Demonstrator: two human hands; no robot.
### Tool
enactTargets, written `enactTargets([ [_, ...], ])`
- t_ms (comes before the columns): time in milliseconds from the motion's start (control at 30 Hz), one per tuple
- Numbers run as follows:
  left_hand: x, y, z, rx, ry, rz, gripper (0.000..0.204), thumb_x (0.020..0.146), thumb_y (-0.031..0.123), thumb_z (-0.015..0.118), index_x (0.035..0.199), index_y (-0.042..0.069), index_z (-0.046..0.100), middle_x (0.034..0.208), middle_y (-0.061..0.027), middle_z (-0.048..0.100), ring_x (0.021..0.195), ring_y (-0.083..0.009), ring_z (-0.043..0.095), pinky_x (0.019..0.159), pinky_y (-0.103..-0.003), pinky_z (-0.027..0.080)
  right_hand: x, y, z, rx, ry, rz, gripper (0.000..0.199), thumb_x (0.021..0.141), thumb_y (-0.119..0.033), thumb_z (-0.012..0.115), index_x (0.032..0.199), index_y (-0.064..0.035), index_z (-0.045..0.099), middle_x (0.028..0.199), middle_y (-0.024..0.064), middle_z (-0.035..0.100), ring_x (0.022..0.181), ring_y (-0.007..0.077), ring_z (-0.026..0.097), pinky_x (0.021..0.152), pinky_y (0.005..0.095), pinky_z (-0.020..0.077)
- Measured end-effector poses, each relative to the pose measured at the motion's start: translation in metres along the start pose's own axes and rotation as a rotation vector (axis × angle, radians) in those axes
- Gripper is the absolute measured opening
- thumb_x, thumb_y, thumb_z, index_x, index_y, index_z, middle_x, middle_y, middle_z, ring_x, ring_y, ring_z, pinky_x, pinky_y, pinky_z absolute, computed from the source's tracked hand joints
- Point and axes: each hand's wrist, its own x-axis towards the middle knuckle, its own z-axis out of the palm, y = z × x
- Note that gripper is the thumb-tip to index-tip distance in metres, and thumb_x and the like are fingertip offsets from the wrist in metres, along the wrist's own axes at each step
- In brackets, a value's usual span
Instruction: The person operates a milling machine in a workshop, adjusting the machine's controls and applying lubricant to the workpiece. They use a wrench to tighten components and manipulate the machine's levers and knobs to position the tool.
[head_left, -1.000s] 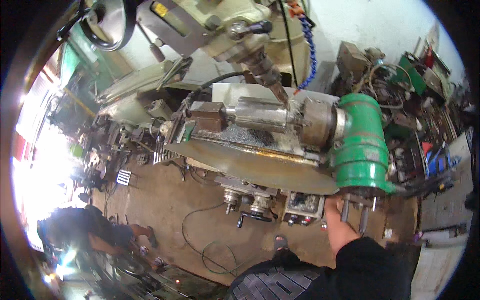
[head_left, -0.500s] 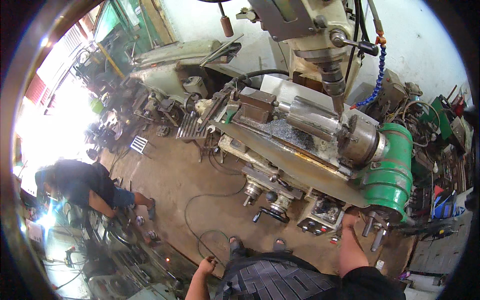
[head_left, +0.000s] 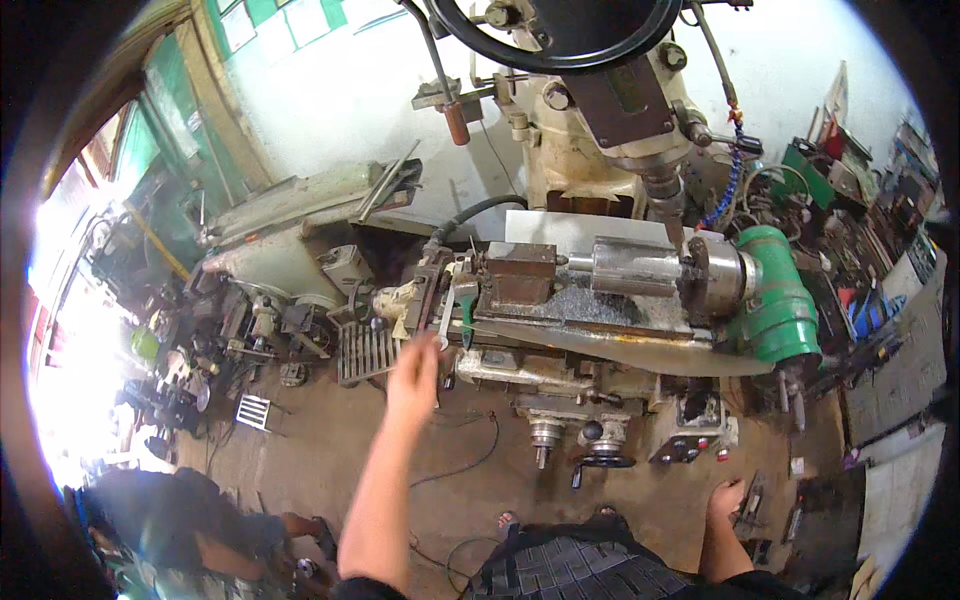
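My left hand (head_left: 413,372) reaches forward with fingers extended, its fingertips beside the lower end of an open-ended wrench (head_left: 446,318). Whether they touch cannot be made out. Beside the wrench, a green-handled tool (head_left: 467,320) lies at the left end of the milling machine table. My right hand (head_left: 727,498) hangs low at the right, fingers curled in with nothing visible in them. On the table, a shiny metal cylinder (head_left: 634,266) sits between a tailstock (head_left: 521,272) and a chuck (head_left: 716,279) on a green dividing head (head_left: 775,300). The tool spindle (head_left: 664,192) points down at the cylinder's right end.
Metal chips (head_left: 590,308) cover the table around the cylinder. A sheet-metal guard (head_left: 640,352) runs along its front. Below are a handwheel (head_left: 606,461) and a control box (head_left: 692,430). Another person (head_left: 175,520) bends over at lower left. A cable (head_left: 470,466) lies on the floor.
My left hand has risen from beside my body to the table's left end. My right hand has left the dividing head and dropped lower. The view has shifted, bringing the upper handwheel into sight.
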Motion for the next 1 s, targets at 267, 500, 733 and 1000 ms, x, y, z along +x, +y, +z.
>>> enactTargets([
  [267,0.318,0.16,0.009,-0.074,-0.105,-0.01,0.06,0.101,0.053,0.053,0.148,0.016,0.049,0.145,-0.0116,0.054,0.129,-0.0275,0.051,0.107,-0.047,0.039,-0.165,0.152,-0.021,-0.009,-0.492,0.237,0.037,0.098,-0.028,0.059,0.121,0.0012,0.06,0.121,0.0205,0.068,0.112,0.0369,0.065,0.097,0.0459,0.0491],
  [500,0.339,0.163,0.018,-0.567,-0.074,-0.113,0.044,0.104,0.052,0.048,0.107,0.009,0.059,0.088,-0.0048,0.061,0.084,-0.0205,0.06,0.082,-0.041,0.049,-0.288,0.304,-0.063,1.072,-1.049,0.899,0.021,0.091,-0.021,0.061,0.102,-0.0034,0.063,0.099,0.014,0.069,0.09,0.0318,0.066,0.074,0.0478,0.0542],
  [733,0.295,0.186,-0.034,-0.466,-0.07,-0.07,0.046,0.103,0.052,0.053,0.107,0.007,0.06,0.08,-0.0039,0.057,0.064,-0.0154,0.054,0.058,-0.033,0.046,-0.235,0.253,-0.014,0.955,-1.05,0.892,0.017,0.093,-0.022,0.061,0.098,-0.0058,0.063,0.089,0.0099,0.067,0.078,0.0282,0.065,0.066,0.0448,0.0529],
  [1000,0.264,0.243,-0.049,-0.146,0.004,-0.252,0.046,0.106,0.052,0.043,0.107,0.008,0.058,0.073,0.0008,0.048,0.059,-0.0135,0.045,0.056,-0.03,0.042,-0.064,0.071,0.057,0.561,-0.956,0.431,0.03,0.1,-0.033,0.055,0.105,-0.0047,0.065,0.078,0.0052,0.068,0.065,0.0203,0.063,0.057,0.0383,0.0496],
])
